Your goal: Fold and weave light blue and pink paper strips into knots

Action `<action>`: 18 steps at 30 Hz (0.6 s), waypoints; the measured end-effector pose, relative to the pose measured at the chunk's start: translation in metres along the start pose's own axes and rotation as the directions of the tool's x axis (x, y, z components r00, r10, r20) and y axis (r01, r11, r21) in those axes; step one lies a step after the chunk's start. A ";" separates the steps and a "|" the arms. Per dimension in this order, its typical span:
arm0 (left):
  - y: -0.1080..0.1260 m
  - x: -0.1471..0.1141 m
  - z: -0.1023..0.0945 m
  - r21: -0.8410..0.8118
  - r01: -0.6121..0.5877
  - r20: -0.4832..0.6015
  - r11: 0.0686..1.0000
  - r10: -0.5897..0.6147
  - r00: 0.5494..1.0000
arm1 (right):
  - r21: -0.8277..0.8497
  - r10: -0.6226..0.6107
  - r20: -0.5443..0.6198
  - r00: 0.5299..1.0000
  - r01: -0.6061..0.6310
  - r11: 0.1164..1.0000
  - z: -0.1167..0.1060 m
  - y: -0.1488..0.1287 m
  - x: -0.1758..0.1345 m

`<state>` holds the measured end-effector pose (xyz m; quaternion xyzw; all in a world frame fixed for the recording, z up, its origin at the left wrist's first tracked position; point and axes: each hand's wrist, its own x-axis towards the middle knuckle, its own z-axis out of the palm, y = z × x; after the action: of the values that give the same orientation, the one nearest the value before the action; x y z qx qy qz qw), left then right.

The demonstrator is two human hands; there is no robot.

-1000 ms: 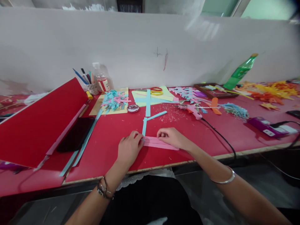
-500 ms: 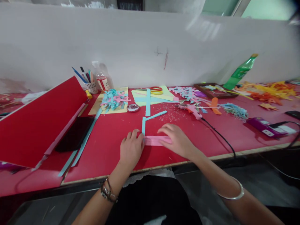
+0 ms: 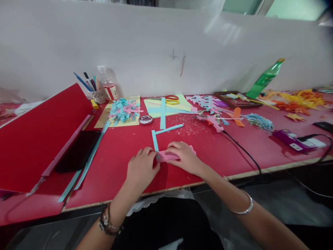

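A pink paper strip [image 3: 166, 156] lies flat on the red table [image 3: 122, 149], near its front edge. My left hand [image 3: 141, 168] presses on the strip's left end with its fingertips. My right hand [image 3: 183, 157] lies over the middle of the strip, fingers pointing left, and hides most of it. A small pink tip shows past the right hand at the right. A light blue paper strip [image 3: 155, 135] runs from the pink strip's left end away from me and bends right.
A red board [image 3: 39, 139] leans at the left beside a black phone [image 3: 78, 151]. Behind lie paper scraps [image 3: 124, 109], scissors [image 3: 171, 100], a pen cup [image 3: 97, 95], a pink glue gun [image 3: 214, 122] with a black cord, a green bottle [image 3: 264, 80] and a purple device [image 3: 288, 137].
My right hand slid left along the pink strip toward my left hand and now covers its middle. The strip looks shorter than before. My view shifted slightly.
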<state>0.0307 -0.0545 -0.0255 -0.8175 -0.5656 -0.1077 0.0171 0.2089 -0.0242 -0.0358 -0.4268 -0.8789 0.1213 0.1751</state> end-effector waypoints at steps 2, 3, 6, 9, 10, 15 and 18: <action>-0.010 -0.002 -0.005 -0.012 -0.081 0.012 0.997 0.081 0.997 | 0.012 0.013 -0.006 1.000 -0.013 1.000 0.002 0.000 -0.001; -0.015 -0.004 -0.006 -0.014 -0.143 0.018 0.990 0.143 0.990 | 0.014 0.020 -0.011 1.000 -0.020 1.000 0.003 0.000 -0.002; -0.029 -0.009 -0.005 -0.021 -0.364 0.066 0.931 0.365 0.929 | 0.011 0.039 -0.027 0.999 -0.039 0.999 0.004 -0.001 -0.002; -0.037 -0.012 0.002 -0.028 -0.488 0.101 0.873 0.488 0.867 | 0.010 0.049 -0.032 0.998 -0.049 0.999 0.003 -0.003 -0.002; -0.038 -0.012 0.003 -0.026 -0.502 0.102 0.864 0.502 0.859 | 0.010 0.051 -0.032 0.998 -0.051 0.999 0.003 -0.004 -0.002; -0.034 -0.011 0.004 -0.070 -0.481 0.076 0.874 0.486 0.871 | 0.010 0.107 -0.068 0.992 -0.106 0.994 0.003 -0.006 -0.007; -0.030 -0.007 0.001 -0.141 -0.431 0.064 0.891 0.443 0.894 | 0.016 0.132 -0.066 0.989 -0.132 0.991 0.004 -0.004 -0.011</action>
<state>0.0006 -0.0502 -0.0309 -0.9274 -0.3595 -0.0969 -0.0365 0.2107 -0.0360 -0.0402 -0.4868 -0.8417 0.1234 0.1983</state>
